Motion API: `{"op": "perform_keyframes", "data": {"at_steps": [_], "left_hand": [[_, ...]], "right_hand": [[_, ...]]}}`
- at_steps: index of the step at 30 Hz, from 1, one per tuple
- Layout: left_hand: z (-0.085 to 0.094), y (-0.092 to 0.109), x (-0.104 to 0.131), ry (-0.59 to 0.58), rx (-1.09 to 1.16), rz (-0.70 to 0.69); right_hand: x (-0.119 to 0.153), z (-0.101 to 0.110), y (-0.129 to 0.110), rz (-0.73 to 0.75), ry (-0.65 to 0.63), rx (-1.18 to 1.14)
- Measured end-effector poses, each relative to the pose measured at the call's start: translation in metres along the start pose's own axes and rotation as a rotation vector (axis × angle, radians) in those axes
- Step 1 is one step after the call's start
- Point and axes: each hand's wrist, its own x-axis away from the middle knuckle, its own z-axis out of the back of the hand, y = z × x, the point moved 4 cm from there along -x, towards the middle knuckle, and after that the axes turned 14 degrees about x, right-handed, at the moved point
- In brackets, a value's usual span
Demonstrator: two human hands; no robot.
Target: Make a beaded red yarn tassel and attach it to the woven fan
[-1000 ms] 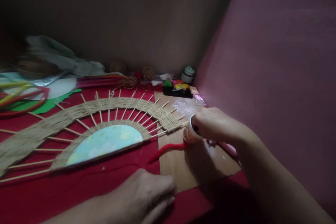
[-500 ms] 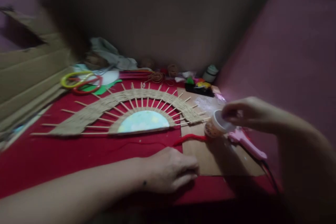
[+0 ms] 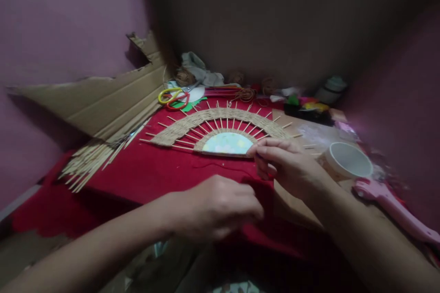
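Note:
A half-round woven fan frame (image 3: 213, 113) lies on the red cloth, with thin sticks radiating through a tan woven band and a pale blue half-circle panel (image 3: 227, 143) at its centre. My right hand (image 3: 285, 160) is closed in a pinch at the panel's lower right corner; whatever its fingertips hold is too small to make out. A thin red thread (image 3: 223, 165) runs over the cloth towards those fingers. Closer to me, my left hand (image 3: 220, 208) hovers over the cloth with fingers curled, their contents hidden. The white-rimmed cup (image 3: 347, 160) stands beyond my right wrist.
A pink glue gun (image 3: 395, 210) lies at the right, beside the cup. Scissors (image 3: 173, 98) with yellow and red handles rest behind the fan frame. Loose sticks (image 3: 89, 162) and a cardboard sheet (image 3: 103, 100) are at the left. A brown board (image 3: 292, 201) lies under my right arm.
My right hand has left the cup and moved left to the panel's corner. The cup now stands on its own. My view has swung left, showing the loose sticks.

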Motion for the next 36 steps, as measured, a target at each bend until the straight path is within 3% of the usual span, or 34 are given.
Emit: {"op": "perform_keyframes", "data": {"at_steps": [3,6,9,15,18,20,23,25,28,36], "left_hand": [[0.039,-0.015,0.044,0.415,0.037,0.320],[0.061,-0.037,0.079,0.617,-0.030,0.564],[0.063,-0.056,0.089,0.623,-0.065,0.650],[0.050,-0.072,0.081,0.583,-0.218,0.618],[0.052,-0.066,0.078,0.602,-0.263,0.595],[0.056,-0.057,0.075,0.614,-0.265,0.570],[0.063,-0.037,0.068,0.602,-0.287,0.505],[0.065,-0.025,0.063,0.573,-0.312,0.457],[0.065,-0.014,0.057,0.533,-0.333,0.420],[0.066,-0.020,0.054,0.600,-0.210,0.473]], "right_hand": [[-0.003,-0.003,0.017,-0.162,0.001,-0.231],[0.001,-0.004,0.025,-0.272,0.006,-0.361],[0.004,-0.003,0.025,-0.349,0.017,-0.420],[-0.002,-0.007,0.023,-0.435,0.034,-0.393],[-0.010,-0.014,0.020,-0.330,0.017,-0.194],[-0.018,-0.019,0.016,-0.228,0.043,0.100],[-0.029,-0.033,0.005,0.059,0.037,0.551],[-0.033,-0.047,0.000,0.243,-0.038,0.668],[-0.036,-0.058,-0.002,0.320,-0.069,0.664],[-0.036,-0.058,0.003,0.140,-0.066,0.366]]}}
